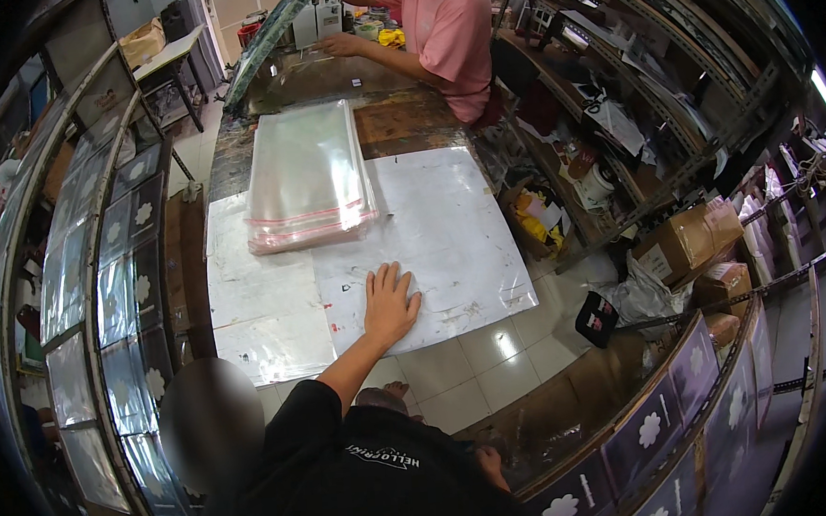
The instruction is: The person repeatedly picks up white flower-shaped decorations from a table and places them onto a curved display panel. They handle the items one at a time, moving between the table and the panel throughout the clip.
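My left hand (392, 308) lies palm down on the white covering sheet (440, 228) of a long worktable, fingers stretched and slightly apart, holding nothing. Beyond my fingertips sits a stack of clear plastic bags (308, 165) with reddish lines along the near edge; my hand does not touch it. Low at my right side, beside my black shirt, my right hand (489, 466) shows only in part. Its fingers are too dark and hidden to make out.
Across the table, a person in a pink shirt (446, 29) holds up a tilted framed screen (266, 45). Racks of printed clear sheets (132, 304) line the left. More sheets with white flower shapes (650, 430) stand lower right. Cardboard boxes (686, 241) and shelving (648, 83) fill the right.
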Available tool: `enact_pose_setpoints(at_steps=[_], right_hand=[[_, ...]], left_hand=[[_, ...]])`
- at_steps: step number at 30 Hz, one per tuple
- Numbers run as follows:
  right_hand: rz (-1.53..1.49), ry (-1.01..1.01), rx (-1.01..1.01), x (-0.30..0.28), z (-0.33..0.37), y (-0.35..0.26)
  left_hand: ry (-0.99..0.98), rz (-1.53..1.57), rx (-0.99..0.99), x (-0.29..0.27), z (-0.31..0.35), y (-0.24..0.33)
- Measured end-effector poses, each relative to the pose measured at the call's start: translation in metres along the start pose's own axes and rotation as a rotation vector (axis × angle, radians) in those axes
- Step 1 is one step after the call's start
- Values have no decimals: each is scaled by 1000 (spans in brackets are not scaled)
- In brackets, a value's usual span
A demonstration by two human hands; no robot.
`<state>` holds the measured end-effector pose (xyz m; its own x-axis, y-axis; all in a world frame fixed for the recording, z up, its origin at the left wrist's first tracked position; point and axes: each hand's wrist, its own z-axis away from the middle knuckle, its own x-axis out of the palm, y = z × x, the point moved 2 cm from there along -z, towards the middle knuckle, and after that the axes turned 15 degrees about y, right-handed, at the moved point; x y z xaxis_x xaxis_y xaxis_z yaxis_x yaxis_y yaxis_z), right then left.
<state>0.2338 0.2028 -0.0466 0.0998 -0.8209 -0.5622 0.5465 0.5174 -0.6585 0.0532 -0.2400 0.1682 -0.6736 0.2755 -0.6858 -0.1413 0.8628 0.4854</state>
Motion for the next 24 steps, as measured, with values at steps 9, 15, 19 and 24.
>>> enact_pose_setpoints(at_steps=[9, 15, 19, 24], right_hand=[[-109, 111, 79, 38, -75, 1], [-76, 73, 220, 34, -57, -31], [-78, 75, 137, 37, -42, -25], [-58, 182, 175, 38, -34, -20]], left_hand=[[227, 343, -101, -42, -33, -18], [389, -210, 226, -83, -146, -42], [216, -505, 325, -70, -189, -69], [-95, -440, 413, -34, -185, -60]])
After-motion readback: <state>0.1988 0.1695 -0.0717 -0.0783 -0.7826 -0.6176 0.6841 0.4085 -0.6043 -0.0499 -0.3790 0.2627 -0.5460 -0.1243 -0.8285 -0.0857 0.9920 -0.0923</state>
